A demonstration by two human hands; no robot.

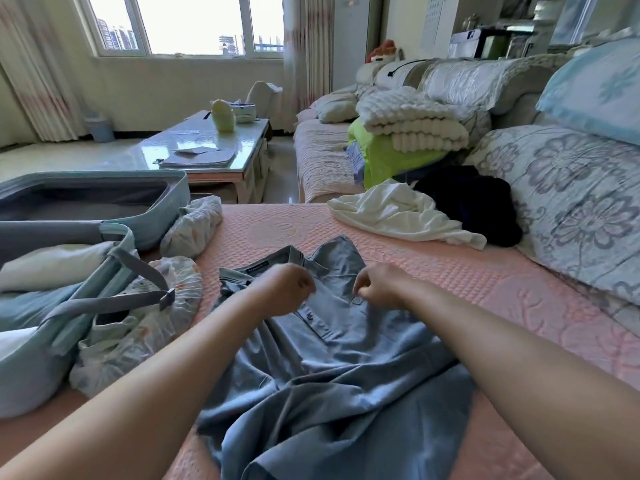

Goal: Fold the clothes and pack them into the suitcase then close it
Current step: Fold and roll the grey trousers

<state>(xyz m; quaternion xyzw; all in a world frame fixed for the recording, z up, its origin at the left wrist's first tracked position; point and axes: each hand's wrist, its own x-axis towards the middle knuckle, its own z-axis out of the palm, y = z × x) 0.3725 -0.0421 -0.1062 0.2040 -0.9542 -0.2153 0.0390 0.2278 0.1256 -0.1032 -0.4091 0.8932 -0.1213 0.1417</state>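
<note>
A light blue polo shirt (332, 368) lies front-up and crumpled on the pink quilted sofa seat (485, 282), collar away from me. My left hand (287, 287) pinches the fabric just left of the button placket. My right hand (377, 285) pinches the chest just right of it. An open pale blue suitcase (86, 202) sits at the left, with folded white and blue clothes (45, 268) under grey straps in its near half. A white garment (401, 213) and a dark garment (474, 199) lie in loose heaps beyond the shirt.
Two patterned fabric covers (138, 327) lie between the suitcase and the shirt. Floral cushions (571, 202) line the right. Folded white blanket on a lime green item (408, 133) sits further along the sofa. A glass coffee table (204, 150) stands beyond the suitcase.
</note>
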